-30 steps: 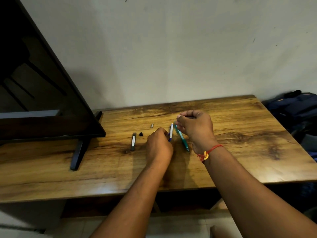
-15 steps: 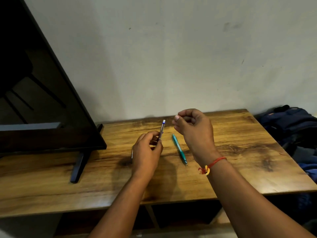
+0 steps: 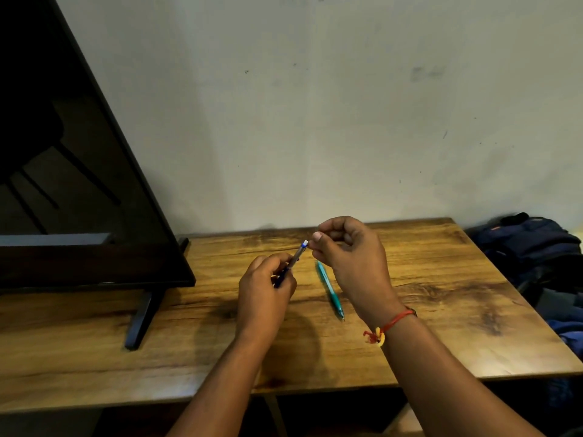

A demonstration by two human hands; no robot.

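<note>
In the head view, the left hand (image 3: pixel 265 298) has come up off the table (image 3: pixel 441 310) and now grips the blue pen (image 3: pixel 295 258) by its dark lower barrel, fingers and thumb curled round it. A second ago this pen lay flat beside the teal pen (image 3: pixel 329 288). It now slants up in the air, its white-and-blue end pointing at the right hand (image 3: pixel 350 263). Half a second ago a clear gap separated that end from the right hand's fingertips; now it sits just beside the thumb, though I cannot tell whether they touch. The right hand hangs above the table with its fingers curled in and thumb set against forefinger; whether something small is pinched there I cannot tell. The teal pen has not moved and lies flat on the wood, below and between the two hands. The small loose parts seen earlier to the left are now hidden behind the left hand. I judge the work has passed from picking up to fitting or working the pen's top end.
</note>
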